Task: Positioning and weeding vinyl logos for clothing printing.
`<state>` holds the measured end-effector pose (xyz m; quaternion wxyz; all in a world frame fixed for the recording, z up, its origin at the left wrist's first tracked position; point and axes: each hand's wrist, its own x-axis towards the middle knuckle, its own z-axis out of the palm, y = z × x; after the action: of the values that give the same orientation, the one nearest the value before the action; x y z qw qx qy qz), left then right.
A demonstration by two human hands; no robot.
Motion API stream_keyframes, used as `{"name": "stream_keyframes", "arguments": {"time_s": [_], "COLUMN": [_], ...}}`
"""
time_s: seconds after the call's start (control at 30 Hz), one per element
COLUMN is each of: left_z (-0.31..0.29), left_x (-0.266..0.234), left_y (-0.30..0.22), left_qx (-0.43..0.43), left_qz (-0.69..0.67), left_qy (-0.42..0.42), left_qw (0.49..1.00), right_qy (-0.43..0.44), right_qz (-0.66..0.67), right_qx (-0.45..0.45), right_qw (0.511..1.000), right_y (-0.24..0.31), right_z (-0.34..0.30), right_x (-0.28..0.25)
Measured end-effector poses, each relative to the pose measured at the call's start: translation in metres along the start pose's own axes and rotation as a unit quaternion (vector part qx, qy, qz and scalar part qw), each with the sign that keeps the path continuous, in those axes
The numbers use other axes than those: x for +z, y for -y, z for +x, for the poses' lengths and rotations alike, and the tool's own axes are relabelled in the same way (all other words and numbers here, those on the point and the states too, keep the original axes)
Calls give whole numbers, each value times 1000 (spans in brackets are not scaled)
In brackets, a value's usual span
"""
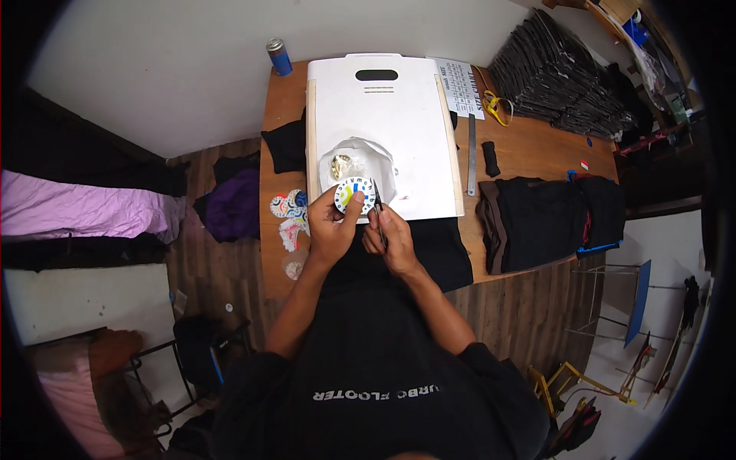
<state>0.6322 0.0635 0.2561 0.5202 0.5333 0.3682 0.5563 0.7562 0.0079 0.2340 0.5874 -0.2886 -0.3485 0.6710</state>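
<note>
My left hand holds up a round white sticker with blue and yellow marks, pinched at its lower left edge. My right hand grips a thin dark tool, its tip at the sticker's right edge. Both hands hover over the near edge of a large white board on a wooden table. Behind the sticker lies a crumpled white bag holding small pale pieces.
Several round colourful stickers lie at the table's left edge. Folded black garments sit right, a tall stack of black cloth far right. A steel ruler, yellow tape measure, printed sheet and blue can are behind.
</note>
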Motion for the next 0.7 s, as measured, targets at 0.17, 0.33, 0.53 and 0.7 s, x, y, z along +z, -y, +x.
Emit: {"name": "stream_keyframes", "arguments": {"time_s": [0.17,0.33,0.53,0.7], "left_z": [4,1,9,11], "left_x": [2,-4,4,0], "left_y": [-2,2,-3,2], "left_qx": [1,-31,-15,-14], "left_qz": [-17,-13,-34,-16], "left_qy": [-1,16,-3,-3], "left_qw": [1000,999,999,1000], "right_qy": [1,-3,-20,-14], "right_qz": [-3,-21,18,10], "right_qx": [-8,-11,3,11], "right_qw": [1000,1000,1000,1000], "right_y": [-2,-3,0,5], "right_z": [3,6,9,11], "right_x": [-2,-3,-5,-7]}}
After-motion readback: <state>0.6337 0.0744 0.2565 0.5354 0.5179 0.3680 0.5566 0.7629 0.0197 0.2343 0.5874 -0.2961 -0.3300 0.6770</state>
